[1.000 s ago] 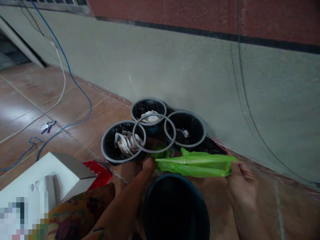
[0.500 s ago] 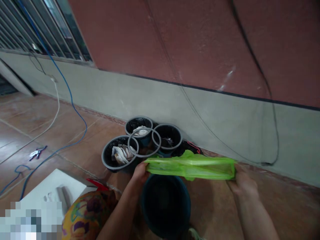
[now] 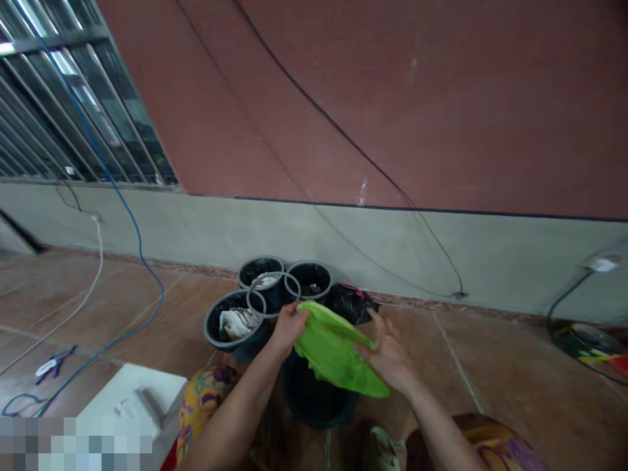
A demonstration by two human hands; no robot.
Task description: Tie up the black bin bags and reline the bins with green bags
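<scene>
A bright green plastic bag (image 3: 333, 350) hangs slantwise over a dark bin (image 3: 318, 418) standing in front of me. My left hand (image 3: 288, 328) pinches the bag's upper left corner between thumb and fingers. At the bag's right side is my right hand (image 3: 390, 353), its fingers spread and the thumb side against the plastic. The bag's lower right end droops free beneath that hand. Part of the bin's mouth is hidden by the bag.
Beyond my hands stand three lined bins, one with crumpled waste (image 3: 238, 324). A loose grey ring (image 3: 273, 275) rests across them. Beside them lies a black bag (image 3: 350, 302) near the wall. A white box (image 3: 127, 386), blue cable (image 3: 147, 261) and pliers-like tool (image 3: 56, 364) are at left.
The green bag went from stretched level between both hands to slanting downward on the right. My right hand came inward and its fingers spread. The view shifted.
</scene>
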